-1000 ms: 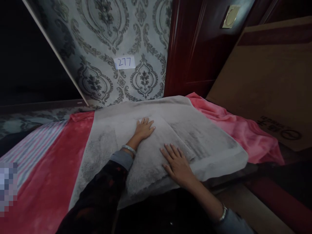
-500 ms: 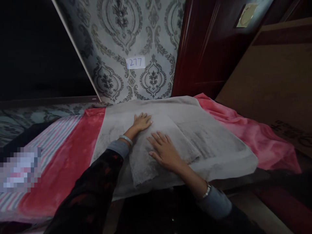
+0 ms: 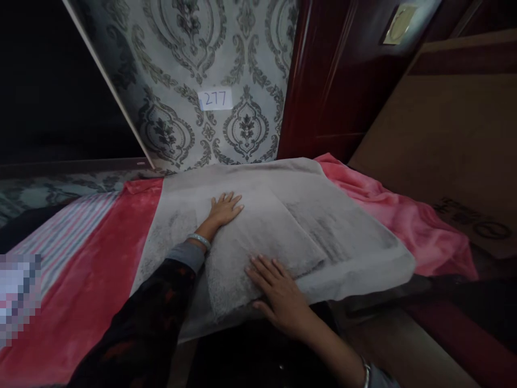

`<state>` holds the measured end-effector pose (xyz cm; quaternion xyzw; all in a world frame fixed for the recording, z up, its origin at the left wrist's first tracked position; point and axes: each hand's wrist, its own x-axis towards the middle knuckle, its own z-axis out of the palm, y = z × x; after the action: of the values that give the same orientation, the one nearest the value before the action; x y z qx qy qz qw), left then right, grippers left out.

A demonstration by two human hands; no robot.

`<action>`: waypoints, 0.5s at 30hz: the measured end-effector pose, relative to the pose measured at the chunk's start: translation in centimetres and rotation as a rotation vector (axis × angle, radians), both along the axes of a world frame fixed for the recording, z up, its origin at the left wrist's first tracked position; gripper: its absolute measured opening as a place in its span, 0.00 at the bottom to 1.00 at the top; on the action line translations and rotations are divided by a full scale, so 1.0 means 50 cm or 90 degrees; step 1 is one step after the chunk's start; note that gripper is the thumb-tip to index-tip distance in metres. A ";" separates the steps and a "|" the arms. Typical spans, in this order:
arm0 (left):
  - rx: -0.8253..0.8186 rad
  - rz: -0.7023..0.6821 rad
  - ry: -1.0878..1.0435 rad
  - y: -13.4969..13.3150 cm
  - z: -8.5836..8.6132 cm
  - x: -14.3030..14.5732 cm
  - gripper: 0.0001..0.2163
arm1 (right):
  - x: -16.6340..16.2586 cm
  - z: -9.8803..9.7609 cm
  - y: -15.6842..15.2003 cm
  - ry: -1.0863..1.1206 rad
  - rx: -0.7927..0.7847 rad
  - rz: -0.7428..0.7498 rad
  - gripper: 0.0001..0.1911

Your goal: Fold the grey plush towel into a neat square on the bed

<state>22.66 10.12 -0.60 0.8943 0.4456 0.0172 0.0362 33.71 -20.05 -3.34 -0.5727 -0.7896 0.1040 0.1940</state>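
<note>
A folded grey plush cloth [image 3: 258, 226] lies on a larger spread of similar grey fabric [image 3: 347, 215]. Flat on the folded cloth's upper left part rests my left hand [image 3: 225, 209], fingers spread, a bracelet at the wrist. My right hand [image 3: 278, 293] lies at the cloth's near edge, palm down with its fingers stretched out and the thumb apart. Neither hand grips anything. Darker brushed streaks show in the pile to the right of the folded piece.
Pink-red fabric [image 3: 141, 231] and a striped cloth [image 3: 81, 221] lie to the left. More pink fabric [image 3: 404, 226] is bunched at the right, before a cardboard box [image 3: 452, 145]. A dark screen [image 3: 60, 81] stands at the back left, against patterned wallpaper [image 3: 246, 126].
My right hand has slid toward me, down to the near edge of the folded cloth. My left hand stays on the cloth's upper left. The view has shifted slightly.
</note>
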 end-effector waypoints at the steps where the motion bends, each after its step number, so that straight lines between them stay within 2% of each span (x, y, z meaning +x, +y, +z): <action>1: -0.001 0.001 0.007 0.001 0.004 0.000 0.29 | 0.008 0.004 -0.009 0.028 -0.003 0.007 0.32; 4: 0.001 0.007 0.027 -0.002 0.022 0.008 0.29 | 0.050 0.021 -0.009 0.141 0.028 0.005 0.23; 7: 0.035 -0.020 0.024 -0.025 0.035 0.033 0.29 | 0.112 0.045 0.041 0.168 0.111 -0.087 0.23; 9: 0.050 -0.071 0.014 -0.049 0.033 0.055 0.30 | 0.150 0.057 0.095 0.103 0.129 -0.170 0.26; 11: 0.051 -0.109 0.003 -0.074 0.022 0.074 0.29 | 0.175 0.062 0.148 0.015 0.106 -0.235 0.30; 13: 0.056 -0.113 -0.010 -0.090 0.009 0.085 0.29 | 0.187 0.054 0.184 -0.064 0.051 -0.258 0.31; 15: 0.064 -0.107 -0.019 -0.097 -0.001 0.087 0.29 | 0.190 0.034 0.194 -0.113 -0.008 -0.248 0.30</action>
<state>26.99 5.29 -0.64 0.9290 0.3666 0.0498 -0.0005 43.22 -10.34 -1.64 -0.7226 -0.6775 0.0183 0.1364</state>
